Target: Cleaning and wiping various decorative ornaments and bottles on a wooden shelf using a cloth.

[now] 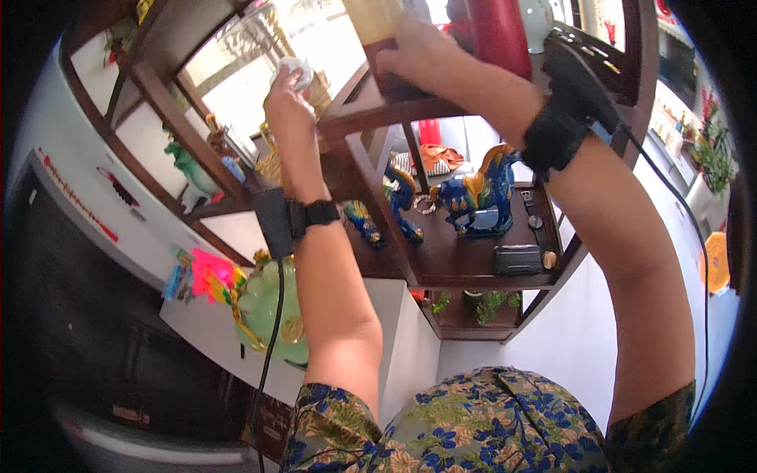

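My left hand [290,106] is raised at the upper left with a crumpled white cloth or tissue [293,72] between its fingers. At the top centre my right hand [408,53] is against a yellowish and dark red object [372,23] on the upper shelf; its fingers are partly hidden, so the grip is unclear. A tall red vase-like object [500,35] and a pale ceramic vase [535,23] stand to the right of that hand. Both wrists wear black straps with cabled devices.
Below, a blue glazed horse figurine [482,192], a wristwatch [534,220] and a black case [518,259] rest on the dark wooden shelf [461,278]. A green figurine [190,168] stands at the left. A large green ornament [266,307] sits on the white ledge beside my left forearm.
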